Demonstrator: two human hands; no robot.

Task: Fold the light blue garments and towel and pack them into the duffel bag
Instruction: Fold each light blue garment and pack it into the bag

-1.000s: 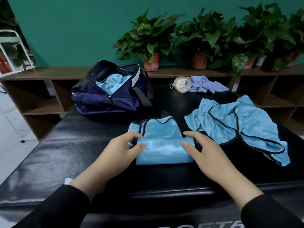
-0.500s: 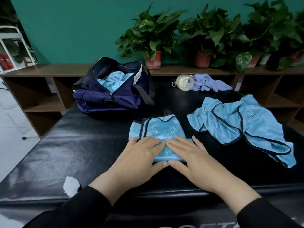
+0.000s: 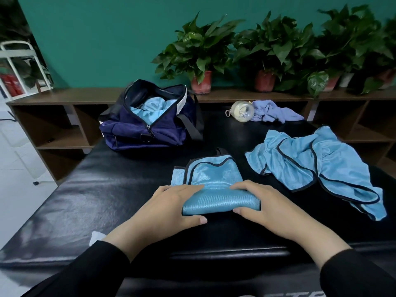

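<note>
Hands: you're gripping both ends of the half-folded light blue garment (image 3: 216,187) w/ left hand (image 3: 171,207) & right hand (image 3: 265,202) on bench (image 3: 107,200).

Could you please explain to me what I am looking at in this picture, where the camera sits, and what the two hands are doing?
There is no machine here. A camera worn on a person's head looks forward and down, so the arms in black sleeves are the wearer's own. The left hand and right hand each have a grip on one end of a half-folded blue garment, thumbs at the near edge and fingers curled over the top of the fold. It lies on a black padded table. To the right lies a second blue garment, still crumpled. Farther back on the left stands an open navy duffel bag with light blue cloth already inside. Behind, a pale bottle lies on its side touching a lavender towel. Potted plants line the wooden shelf.
</note>
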